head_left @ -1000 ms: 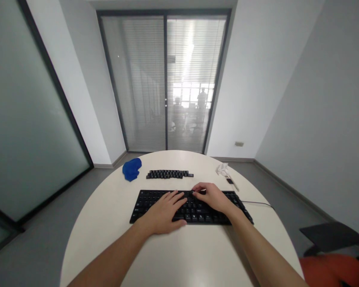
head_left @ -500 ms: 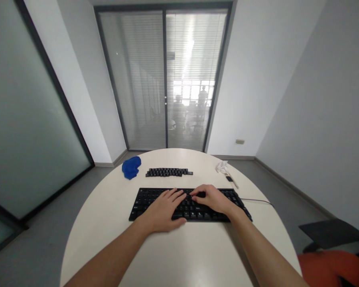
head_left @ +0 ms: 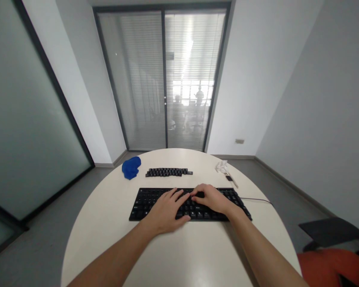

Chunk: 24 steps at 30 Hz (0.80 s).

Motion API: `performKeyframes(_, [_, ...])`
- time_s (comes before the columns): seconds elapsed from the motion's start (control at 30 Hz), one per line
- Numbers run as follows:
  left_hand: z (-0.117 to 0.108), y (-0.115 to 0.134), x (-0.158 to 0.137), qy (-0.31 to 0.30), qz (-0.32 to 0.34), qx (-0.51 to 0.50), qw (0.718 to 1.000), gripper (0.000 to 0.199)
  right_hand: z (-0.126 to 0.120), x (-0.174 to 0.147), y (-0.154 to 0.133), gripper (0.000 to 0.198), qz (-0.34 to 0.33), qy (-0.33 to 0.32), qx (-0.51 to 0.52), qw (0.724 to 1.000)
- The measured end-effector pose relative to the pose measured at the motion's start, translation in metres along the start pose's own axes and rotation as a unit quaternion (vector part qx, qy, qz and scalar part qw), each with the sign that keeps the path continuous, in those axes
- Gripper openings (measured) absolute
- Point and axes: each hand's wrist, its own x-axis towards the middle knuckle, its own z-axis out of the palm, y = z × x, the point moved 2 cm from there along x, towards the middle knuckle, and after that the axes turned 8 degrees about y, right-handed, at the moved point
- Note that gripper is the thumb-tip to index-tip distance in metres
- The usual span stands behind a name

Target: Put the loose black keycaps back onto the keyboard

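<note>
A black keyboard (head_left: pixel 143 199) lies across the table in front of me, partly covered by both hands. My left hand (head_left: pixel 166 211) rests on its middle, open, with fingers spread and the index fingertip close to my right fingers. Over the keys just right of centre, my right hand (head_left: pixel 211 198) has thumb and index finger drawn together in a pinch. Whatever sits between those fingertips is too small to make out. Behind the keyboard, several loose black keycaps (head_left: pixel 167 172) lie in tight rows.
A crumpled blue cloth (head_left: pixel 131 167) lies at the far left of the round white table (head_left: pixel 107 211). On the far right are white crumpled tissue (head_left: pixel 221 166) and a brush-like tool (head_left: pixel 232 181). The keyboard's cable (head_left: pixel 257 199) runs off the right edge. A red-seated chair (head_left: pixel 326 265) stands at the right.
My left hand has slid slightly right along the keyboard, its index finger now reaching my right fingertips. The right hand stays almost where it was, still pinched.
</note>
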Motion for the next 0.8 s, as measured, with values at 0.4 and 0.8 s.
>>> performKeyframes(0.4, [-0.002, 0.000, -0.001, -0.010, 0.008, 0.009, 1.000, 0.069, -0.003, -0.001, -0.002, 0.018, 0.005, -0.018, 0.021, 1.000])
performKeyframes(0.8, [0.000, -0.003, 0.000, -0.016, 0.005, -0.001, 1.000, 0.070, 0.002, 0.004, 0.010, 0.015, -0.008, 0.002, 0.045, 0.999])
